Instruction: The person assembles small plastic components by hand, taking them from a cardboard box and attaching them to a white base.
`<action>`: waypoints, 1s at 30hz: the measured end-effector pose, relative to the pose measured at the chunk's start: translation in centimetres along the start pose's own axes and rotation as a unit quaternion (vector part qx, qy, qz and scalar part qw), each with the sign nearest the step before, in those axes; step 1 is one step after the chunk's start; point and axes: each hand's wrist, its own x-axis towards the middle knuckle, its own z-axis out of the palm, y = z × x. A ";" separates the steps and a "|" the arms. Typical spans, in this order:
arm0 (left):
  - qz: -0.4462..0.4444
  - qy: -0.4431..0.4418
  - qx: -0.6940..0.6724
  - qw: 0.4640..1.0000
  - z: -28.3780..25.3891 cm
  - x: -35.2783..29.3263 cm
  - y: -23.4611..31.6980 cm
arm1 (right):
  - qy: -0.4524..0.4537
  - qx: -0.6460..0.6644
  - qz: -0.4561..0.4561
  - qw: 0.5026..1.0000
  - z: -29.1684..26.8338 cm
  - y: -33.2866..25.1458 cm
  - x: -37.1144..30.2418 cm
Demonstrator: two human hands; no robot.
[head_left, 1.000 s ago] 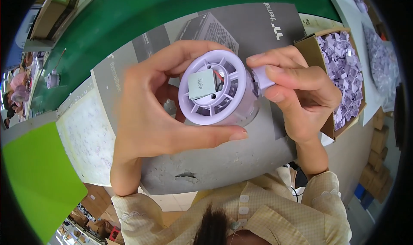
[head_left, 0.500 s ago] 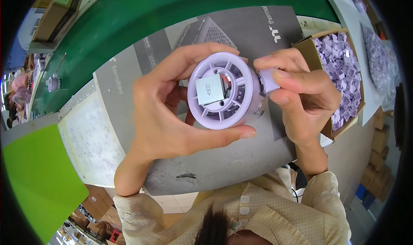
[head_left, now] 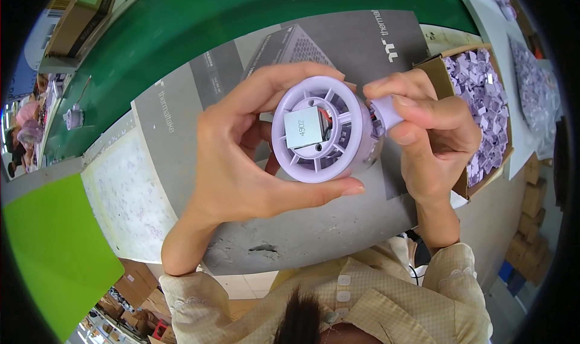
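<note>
My left hand (head_left: 241,144) is wrapped round a purple round fan housing (head_left: 355,157), its spoked ring facing up toward me. In the ring's middle sits a pale square plate (head_left: 303,128), with red and black wires beside it. Between thumb and fingers, my right hand (head_left: 432,123) pinches a small purple plastic piece (head_left: 386,112). That piece meets the housing's right side; whether it is seated there I cannot tell. The left fingertips behind the housing are partly hidden.
Under my hands lies a grey printed cardboard sheet (head_left: 254,241). An open carton (head_left: 436,72) of small purple pieces (head_left: 480,108) stands at the right. Beyond is a green belt (head_left: 199,27), with a small purple part with a wire (head_left: 75,118) on its left. Bagged purple parts (head_left: 531,96) lie far right.
Both hands have shifted slightly to the right with the housing and the small piece. The housing has turned a little, and the small piece is tilted differently at its side.
</note>
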 end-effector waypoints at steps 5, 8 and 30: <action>-0.014 0.008 -0.023 1.000 0.1 -0.1 -0.6 | -0.009 -0.096 -0.031 0.995 0.4 -0.6 0.0; 0.008 0.002 -0.030 1.000 0.1 0.0 -1.4 | -0.022 -0.134 -0.033 0.990 0.3 -0.8 -0.2; 0.195 0.241 -0.044 0.950 2.7 -19.5 3.3 | -0.135 0.147 -0.071 0.977 12.6 -8.6 -4.1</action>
